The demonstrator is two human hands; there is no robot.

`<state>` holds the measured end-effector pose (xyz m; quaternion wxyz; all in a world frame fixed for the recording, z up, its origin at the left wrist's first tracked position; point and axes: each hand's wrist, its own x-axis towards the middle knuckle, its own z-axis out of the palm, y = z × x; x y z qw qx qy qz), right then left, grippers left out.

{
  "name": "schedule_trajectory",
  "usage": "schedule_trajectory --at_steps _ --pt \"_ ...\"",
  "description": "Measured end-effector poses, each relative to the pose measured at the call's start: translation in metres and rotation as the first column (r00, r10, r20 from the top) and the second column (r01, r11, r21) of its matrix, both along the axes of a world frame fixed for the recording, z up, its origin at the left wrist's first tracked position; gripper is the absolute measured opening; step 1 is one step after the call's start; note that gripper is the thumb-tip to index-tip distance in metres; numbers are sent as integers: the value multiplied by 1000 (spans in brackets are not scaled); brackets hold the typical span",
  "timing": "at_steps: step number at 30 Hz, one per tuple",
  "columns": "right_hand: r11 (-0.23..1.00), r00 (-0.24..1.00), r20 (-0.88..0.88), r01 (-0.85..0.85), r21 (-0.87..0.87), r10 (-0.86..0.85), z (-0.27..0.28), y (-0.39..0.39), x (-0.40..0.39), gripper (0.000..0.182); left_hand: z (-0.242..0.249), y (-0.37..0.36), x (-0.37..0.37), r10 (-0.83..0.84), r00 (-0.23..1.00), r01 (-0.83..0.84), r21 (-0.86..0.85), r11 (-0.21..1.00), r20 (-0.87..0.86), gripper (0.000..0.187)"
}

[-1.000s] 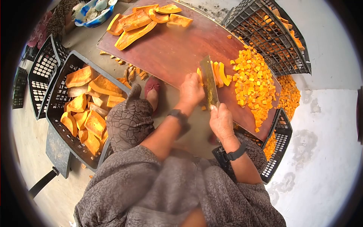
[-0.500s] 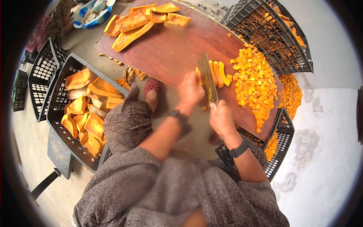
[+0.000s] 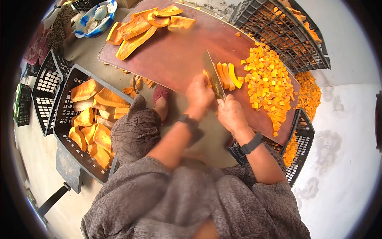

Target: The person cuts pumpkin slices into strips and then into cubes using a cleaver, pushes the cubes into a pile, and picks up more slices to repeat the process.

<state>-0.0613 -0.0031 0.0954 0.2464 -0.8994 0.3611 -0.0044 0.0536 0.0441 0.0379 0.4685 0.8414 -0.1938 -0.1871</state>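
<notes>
My right hand [image 3: 232, 114] is wrapped round the handle of a broad-bladed knife [image 3: 215, 78], its blade slanting up and away over the red board [image 3: 179, 59]. Close to the blade's left side, the fingers of my left hand [image 3: 199, 94] are curled on a pumpkin piece [image 3: 206, 74], mostly hidden by the hand. Several cut pumpkin strips [image 3: 226, 74] lie just right of the blade. Beyond them spreads a heap of diced pumpkin [image 3: 266, 75]. Larger peeled pumpkin slabs [image 3: 137, 30] are piled at the board's far left.
A black crate [image 3: 65, 119] of pumpkin chunks [image 3: 85, 117] stands to my left. Another crate [image 3: 274, 28] with orange pieces stands at the far right, and one [image 3: 301, 145] lies below the board's right end. A blue-and-white basin [image 3: 95, 22] and part of another person [image 3: 59, 32] appear top left.
The view has shifted slightly. The knife and my right hand have moved a little left, close against my left hand. The strips and diced heap look much the same.
</notes>
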Motion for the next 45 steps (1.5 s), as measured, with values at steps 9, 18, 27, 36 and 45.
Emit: schedule_trajectory --at_steps 9,18,27,36,45 --pt "1000 998 -58 -17 20 18 7 1 -17 27 -3 -2 3 35 999 -35 -8 999 -32 20" --pt "999 996 81 -34 36 31 -9 -10 13 26 4 1 2 16 1000 -16 16 1000 13 20" --pt "996 998 22 -56 66 55 5 -5 2 27 0 -1 4 -9 999 8 31 999 31 23" --pt "1000 994 109 -15 9 14 -23 -30 49 29 -9 1 7 -53 995 52 18 998 83 28" --pt "978 940 293 201 -59 -176 12 -18 -11 29 -33 4 12 -129 967 141 -40 989 222 28"
